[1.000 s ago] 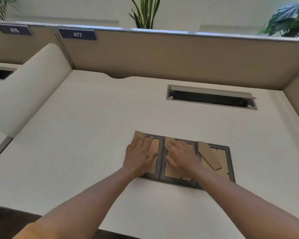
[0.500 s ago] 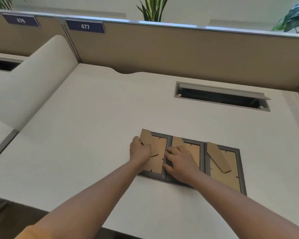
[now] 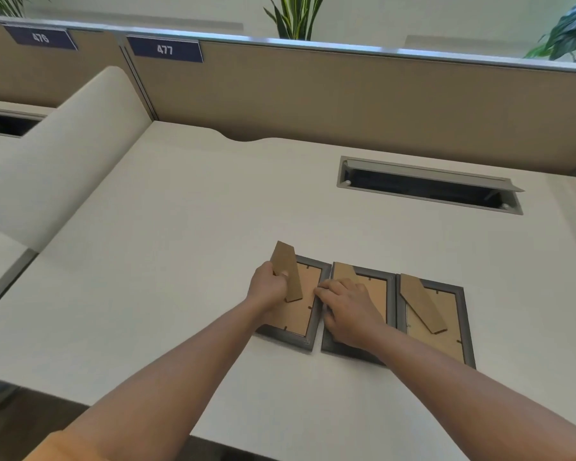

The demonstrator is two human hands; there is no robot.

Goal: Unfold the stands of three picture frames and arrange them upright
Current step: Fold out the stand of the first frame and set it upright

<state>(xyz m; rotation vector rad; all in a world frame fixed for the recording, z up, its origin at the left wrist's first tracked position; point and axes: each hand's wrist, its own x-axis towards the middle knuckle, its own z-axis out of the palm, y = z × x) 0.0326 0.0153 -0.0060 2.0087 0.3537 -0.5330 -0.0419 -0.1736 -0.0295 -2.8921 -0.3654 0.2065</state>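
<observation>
My only view is head-worn, looking forward and down across the desk [image 3: 187, 207], close over it, partition [image 3: 346, 101] at twelve o'clock.

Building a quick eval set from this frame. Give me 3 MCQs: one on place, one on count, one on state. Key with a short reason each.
1. Where does the right hand rest?
A. on the middle frame
B. on the desk slot
C. on the right frame

2. How many frames lie on the desk?
A. two
B. three
C. four

3. What is the state of the left frame's stand?
A. flat against the back
B. raised, pinched by the left hand
C. torn off and lying on the desk

Key:
1 A: the palm lies flat on the middle frame, with fingertips at the edge next to the left frame.
2 B: left, middle and right frame lie face down, side by side.
3 B: the left hand grips the stand, whose far end reaches past the frame's top edge.
</observation>
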